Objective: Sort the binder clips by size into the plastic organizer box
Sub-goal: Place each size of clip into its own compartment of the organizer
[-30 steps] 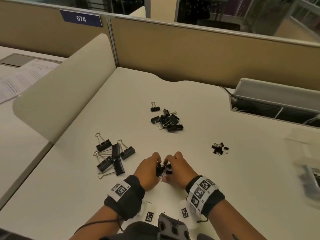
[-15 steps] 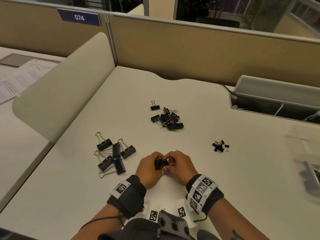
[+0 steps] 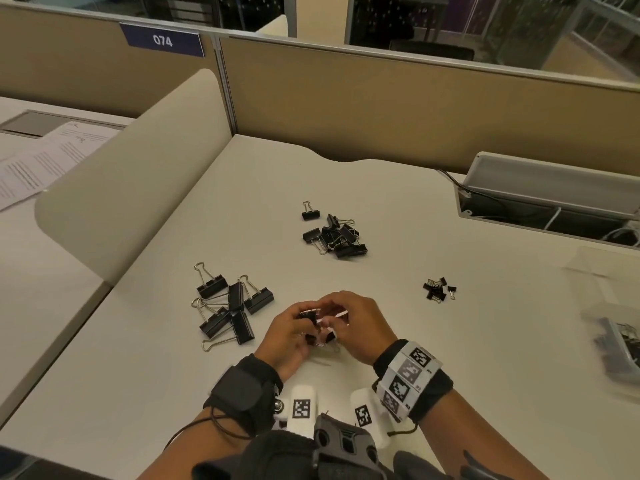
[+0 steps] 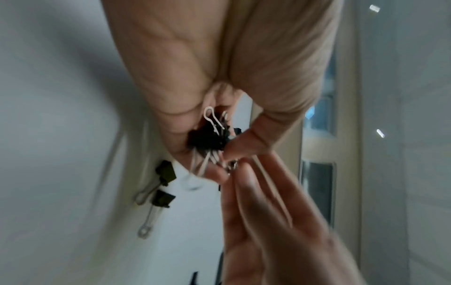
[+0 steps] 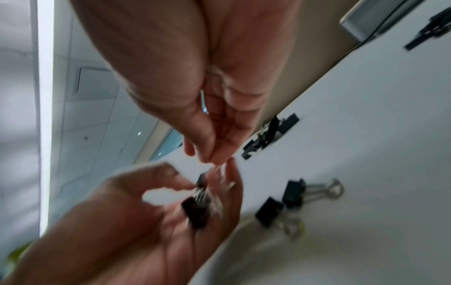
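Pale desk surface fills the head view, carrying three separate heaps of black binder clips: large, medium, tiny; a clear plastic organizer box sits at the far right edge. From the left wrist, the left hand cups a small black clip bundle. From the right wrist, the right hand pinches thumb and fingertips together on something too blurred to tell.
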`<action>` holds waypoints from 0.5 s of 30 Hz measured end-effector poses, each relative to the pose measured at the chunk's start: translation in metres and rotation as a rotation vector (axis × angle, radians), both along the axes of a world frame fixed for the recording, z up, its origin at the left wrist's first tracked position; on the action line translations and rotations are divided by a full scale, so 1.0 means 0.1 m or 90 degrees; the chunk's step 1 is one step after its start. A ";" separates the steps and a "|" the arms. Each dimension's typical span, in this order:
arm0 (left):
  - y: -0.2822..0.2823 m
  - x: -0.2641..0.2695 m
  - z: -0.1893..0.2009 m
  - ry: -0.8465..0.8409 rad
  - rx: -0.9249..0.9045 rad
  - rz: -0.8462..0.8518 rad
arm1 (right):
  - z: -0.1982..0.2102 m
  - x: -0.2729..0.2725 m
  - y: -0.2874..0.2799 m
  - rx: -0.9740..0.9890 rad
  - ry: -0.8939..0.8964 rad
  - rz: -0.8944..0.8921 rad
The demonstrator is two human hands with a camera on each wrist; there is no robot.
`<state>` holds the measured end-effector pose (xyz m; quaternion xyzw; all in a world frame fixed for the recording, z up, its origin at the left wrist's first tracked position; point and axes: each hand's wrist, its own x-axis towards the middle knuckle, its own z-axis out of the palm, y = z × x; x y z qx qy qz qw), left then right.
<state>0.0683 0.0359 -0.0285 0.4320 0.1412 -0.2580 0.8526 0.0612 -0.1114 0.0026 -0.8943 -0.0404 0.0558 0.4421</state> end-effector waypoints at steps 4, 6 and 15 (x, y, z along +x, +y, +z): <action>0.08 0.01 0.05 0.091 -0.109 0.163 | -0.04 0.01 -0.27 -0.037 -0.004 -0.105; 0.11 0.05 0.07 0.131 -0.113 0.205 | -0.10 -0.04 -0.32 -0.137 0.039 -0.079; 0.07 0.02 0.09 0.150 -0.089 0.196 | -0.30 -0.18 0.03 -0.292 0.102 0.043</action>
